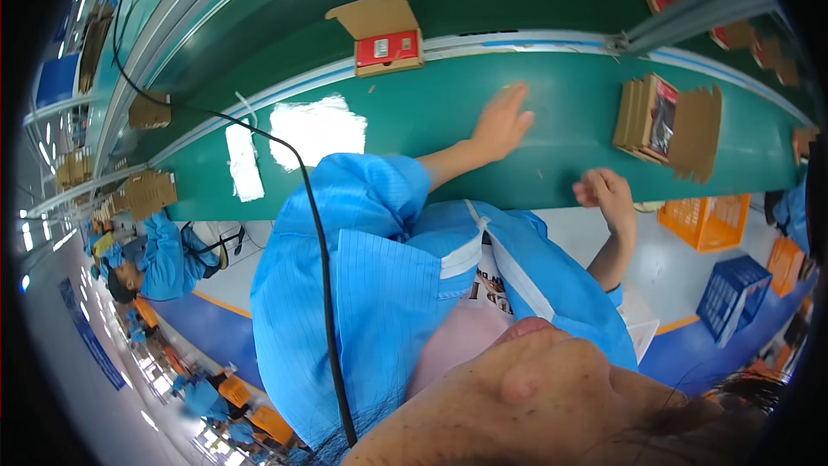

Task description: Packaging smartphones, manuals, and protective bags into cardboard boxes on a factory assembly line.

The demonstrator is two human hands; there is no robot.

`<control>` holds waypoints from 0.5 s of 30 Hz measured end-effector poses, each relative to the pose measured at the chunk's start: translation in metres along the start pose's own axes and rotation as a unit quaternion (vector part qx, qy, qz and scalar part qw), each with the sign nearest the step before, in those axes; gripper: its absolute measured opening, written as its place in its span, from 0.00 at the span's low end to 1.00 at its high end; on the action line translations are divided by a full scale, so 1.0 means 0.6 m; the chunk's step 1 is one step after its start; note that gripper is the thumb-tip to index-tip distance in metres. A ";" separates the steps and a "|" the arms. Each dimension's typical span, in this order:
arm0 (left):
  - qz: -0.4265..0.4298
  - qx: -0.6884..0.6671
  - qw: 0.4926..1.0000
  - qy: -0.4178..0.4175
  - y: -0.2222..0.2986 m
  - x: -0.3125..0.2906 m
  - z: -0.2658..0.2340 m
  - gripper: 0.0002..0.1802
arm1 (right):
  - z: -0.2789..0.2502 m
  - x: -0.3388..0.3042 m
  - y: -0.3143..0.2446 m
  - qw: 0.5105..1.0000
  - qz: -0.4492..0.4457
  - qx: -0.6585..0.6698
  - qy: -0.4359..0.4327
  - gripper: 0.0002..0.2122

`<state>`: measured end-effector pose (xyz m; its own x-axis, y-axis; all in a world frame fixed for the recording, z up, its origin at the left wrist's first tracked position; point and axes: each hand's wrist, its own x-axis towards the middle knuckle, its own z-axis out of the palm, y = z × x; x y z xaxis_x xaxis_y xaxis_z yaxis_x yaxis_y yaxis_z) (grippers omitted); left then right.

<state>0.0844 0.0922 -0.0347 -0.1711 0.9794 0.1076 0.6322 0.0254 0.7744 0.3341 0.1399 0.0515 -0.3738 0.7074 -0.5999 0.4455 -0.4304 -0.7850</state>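
Observation:
My left hand is stretched over the green work surface, fingers extended and slightly blurred, holding nothing. By the near edge my right hand hovers with its fingers curled in, and nothing shows in them. To its upper right stands an open brown cardboard box, its flap folded out to the right; a dark item in clear wrap lies inside. Beyond my left hand, at the far rail, sits another open cardboard box with a red package in it.
A black cable hangs across the left side. White sheets lie left of my arm. A metal post rises at the far right. Orange and blue crates stand on the floor at right. A person in blue sits at left.

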 end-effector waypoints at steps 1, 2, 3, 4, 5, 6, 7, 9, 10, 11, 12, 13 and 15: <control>0.005 0.054 0.998 0.010 -0.028 -0.014 -0.036 0.28 | 0.021 0.027 -0.027 0.999 -0.049 -0.004 -0.014 0.14; 0.019 0.106 0.994 0.034 -0.060 -0.033 -0.064 0.28 | 0.036 0.072 -0.045 0.994 -0.104 0.021 -0.025 0.13; 0.036 0.156 0.986 0.056 -0.089 -0.043 -0.091 0.27 | 0.046 0.128 -0.064 0.986 -0.159 0.047 -0.031 0.13; 0.034 0.167 0.982 0.076 -0.102 -0.055 -0.118 0.26 | 0.065 0.175 -0.102 0.983 -0.152 0.105 -0.011 0.13; 0.031 0.179 0.978 0.097 -0.110 -0.063 -0.139 0.25 | 0.077 0.229 -0.128 0.979 -0.181 0.086 0.022 0.13; 0.053 0.184 0.973 0.125 -0.115 -0.063 -0.162 0.25 | 0.093 0.277 -0.149 0.974 -0.209 0.070 0.047 0.12; 0.066 0.194 0.967 0.154 -0.121 -0.071 -0.187 0.24 | 0.108 0.311 -0.169 0.975 -0.212 0.055 0.050 0.12; -0.036 0.240 0.930 0.278 -0.161 -0.064 -0.238 0.22 | 0.165 0.331 -0.219 0.978 -0.205 0.027 0.033 0.13; -0.120 0.233 0.904 0.337 -0.191 -0.056 -0.265 0.21 | 0.215 0.337 -0.230 0.974 -0.226 0.016 0.013 0.14; -0.189 0.254 0.887 0.335 -0.228 -0.044 -0.290 0.21 | 0.265 0.338 -0.238 0.970 -0.244 0.006 -0.004 0.15; -0.254 0.274 0.866 0.331 -0.259 -0.033 -0.311 0.22 | 0.318 0.357 -0.226 0.954 -0.270 -0.126 0.012 0.20; -0.301 0.306 0.861 0.271 -0.271 -0.022 -0.321 0.23 | 0.374 0.382 -0.204 0.935 -0.280 -0.216 0.014 0.25; -0.342 0.323 0.854 0.222 -0.291 -0.010 -0.312 0.25 | 0.467 0.407 -0.171 0.910 -0.247 -0.332 -0.039 0.26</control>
<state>-0.1665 0.0445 -0.0540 -0.8465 0.5222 0.1042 0.5299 0.8073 0.2597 -0.0308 0.1997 -0.0575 -0.7063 0.6697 -0.2295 0.5915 0.3801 -0.7111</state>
